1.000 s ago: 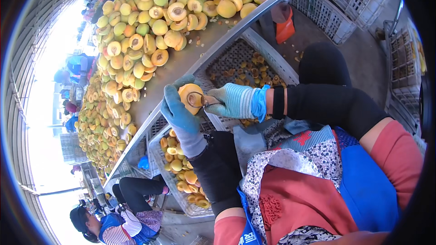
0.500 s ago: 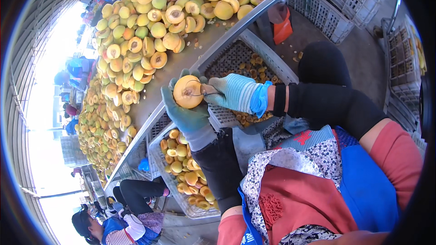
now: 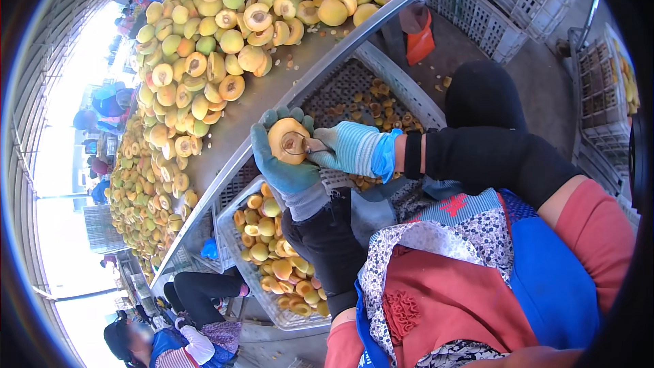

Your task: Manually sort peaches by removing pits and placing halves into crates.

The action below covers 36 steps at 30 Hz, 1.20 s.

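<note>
My left hand [image 3: 285, 172], in a grey-green coated glove, cups a halved peach [image 3: 278, 135] with its cut face turned up toward me. In my right hand [image 3: 351, 148], gloved in striped light blue, is a pitting tool [image 3: 315, 145] with a thin wire loop. That loop lies against the middle of the cut face, around the pit hollow. Fingers hide most of the tool's handle. Both hands are just off the metal-edged table, above the crates.
Peaches, many halved, are heaped on the table [image 3: 272, 92]. Below my hands are a basket [image 3: 402, 78] holding peach scraps and a crate [image 3: 300, 325] of peach halves. A co-worker [image 3: 174, 344] sits at lower left. Crates [image 3: 477, 24] stand at upper right.
The peach half has tilted in my left hand, and its cut face shows at a different angle. My right hand and the wire loop have shifted slightly downward with it.
</note>
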Motion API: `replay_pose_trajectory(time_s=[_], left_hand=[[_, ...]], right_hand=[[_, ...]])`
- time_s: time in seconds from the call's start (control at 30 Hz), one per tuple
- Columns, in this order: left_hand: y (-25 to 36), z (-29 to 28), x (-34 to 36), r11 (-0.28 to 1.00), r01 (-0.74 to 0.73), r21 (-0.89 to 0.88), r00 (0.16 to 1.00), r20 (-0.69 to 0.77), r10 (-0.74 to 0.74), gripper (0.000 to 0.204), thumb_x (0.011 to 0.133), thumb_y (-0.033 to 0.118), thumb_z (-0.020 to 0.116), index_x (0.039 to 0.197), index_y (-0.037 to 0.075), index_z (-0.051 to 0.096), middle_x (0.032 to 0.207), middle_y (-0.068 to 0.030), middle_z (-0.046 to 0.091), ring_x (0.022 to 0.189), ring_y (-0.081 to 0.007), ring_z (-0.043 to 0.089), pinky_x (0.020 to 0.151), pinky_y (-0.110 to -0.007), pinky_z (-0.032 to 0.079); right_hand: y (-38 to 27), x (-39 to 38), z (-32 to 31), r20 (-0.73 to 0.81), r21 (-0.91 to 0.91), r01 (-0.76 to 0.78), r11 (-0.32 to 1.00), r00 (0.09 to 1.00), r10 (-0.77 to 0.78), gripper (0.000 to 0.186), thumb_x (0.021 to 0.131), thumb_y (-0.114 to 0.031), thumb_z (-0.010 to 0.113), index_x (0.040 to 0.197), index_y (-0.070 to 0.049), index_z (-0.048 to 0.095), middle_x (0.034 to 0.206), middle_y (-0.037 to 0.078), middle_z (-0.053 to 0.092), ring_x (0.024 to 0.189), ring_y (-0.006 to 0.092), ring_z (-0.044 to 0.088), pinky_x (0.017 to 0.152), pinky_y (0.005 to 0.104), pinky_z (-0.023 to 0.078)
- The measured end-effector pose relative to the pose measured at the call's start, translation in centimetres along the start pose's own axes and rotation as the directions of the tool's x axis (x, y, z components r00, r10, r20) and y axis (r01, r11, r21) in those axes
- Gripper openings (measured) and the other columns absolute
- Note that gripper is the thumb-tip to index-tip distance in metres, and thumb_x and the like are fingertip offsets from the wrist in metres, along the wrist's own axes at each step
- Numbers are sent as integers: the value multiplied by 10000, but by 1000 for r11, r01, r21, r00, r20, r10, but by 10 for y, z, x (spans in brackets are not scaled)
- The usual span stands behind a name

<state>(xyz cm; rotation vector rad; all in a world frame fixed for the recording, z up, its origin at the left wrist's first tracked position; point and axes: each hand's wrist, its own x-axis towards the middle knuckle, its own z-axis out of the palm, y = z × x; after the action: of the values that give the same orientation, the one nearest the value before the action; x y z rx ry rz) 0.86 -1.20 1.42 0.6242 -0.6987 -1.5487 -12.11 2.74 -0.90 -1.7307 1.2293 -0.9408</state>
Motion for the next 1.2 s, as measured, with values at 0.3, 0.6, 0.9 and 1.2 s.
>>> replay_pose_trajectory(time_s=[0.3, 0.6, 0.9, 1.2], left_hand=[[1, -6, -4, 998, -32, 52, 999, 20, 31, 340, 946, 367, 496, 1044, 51, 574, 1026, -124, 621, 906, -285, 632, 760, -454, 559], [-4, 11, -7, 990, -134, -48, 989, -71, 131, 337, 942, 350, 489, 1050, 43, 577, 974, -145, 622, 896, -299, 625, 784, -458, 546], [-8, 1, -10, 983, -178, -44, 984, -15, 177, 361, 958, 351, 436, 1052, 29, 571, 999, -153, 620, 901, -313, 626, 794, -478, 546], [11, 3, -11, 994, 13, 105, 998, -62, -7, 436, 942, 455, 467, 1013, 41, 582, 1016, -135, 623, 881, -293, 638, 679, -415, 567]], right_hand=[[-2, -3, 12, 81, 197, -42, 979, 996, 27, 378, 958, -365, 477, 973, -2, 583, 800, 233, 639, 761, 401, 630, 689, 436, 495], [3, -4, 12, -124, -59, 51, 997, 991, -58, 348, 921, -398, 535, 954, -52, 544, 734, 207, 622, 709, 405, 623, 617, 461, 491], [-1, -4, 20, 12, 179, -21, 984, 1000, 19, 391, 964, -379, 455, 955, -19, 606, 734, 219, 632, 698, 388, 629, 640, 429, 498], [-14, 2, -3, 82, -256, -73, 964, 992, 97, 493, 933, -491, 458, 916, -37, 650, 769, 235, 641, 722, 411, 630, 675, 478, 501]])
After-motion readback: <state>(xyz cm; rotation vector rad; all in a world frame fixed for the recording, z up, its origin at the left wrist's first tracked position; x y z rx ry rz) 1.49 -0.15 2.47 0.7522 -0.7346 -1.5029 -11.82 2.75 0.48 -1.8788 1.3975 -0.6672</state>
